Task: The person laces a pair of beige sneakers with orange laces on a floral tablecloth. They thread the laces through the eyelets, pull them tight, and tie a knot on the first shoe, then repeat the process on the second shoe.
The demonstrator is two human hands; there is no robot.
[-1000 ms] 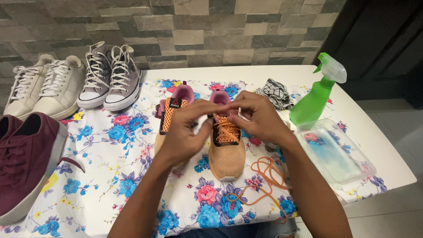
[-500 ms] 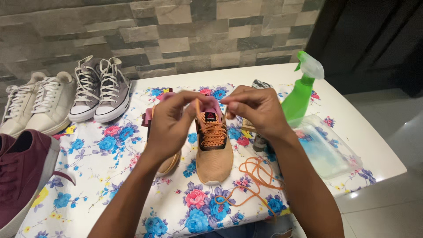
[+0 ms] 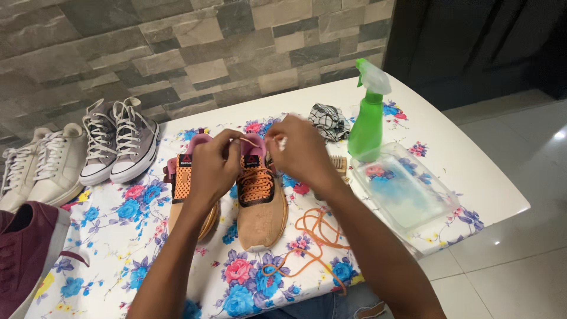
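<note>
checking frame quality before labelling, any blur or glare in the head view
Head view: evenly lit; right hand slightly motion-blurred at the fingertips, left hand sharper; tan shoe crisp; bright glare on the floor tiles; soft sheen on the clear plastic tray.

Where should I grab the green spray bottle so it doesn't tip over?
Probably by the narrow neck just under the pale trigger head of the green spray bottle. It stands upright, so come in from the right side, where the white table is bare. The clear plastic tray sits right in front of its base, and the checked cloth lies on its left.
</note>
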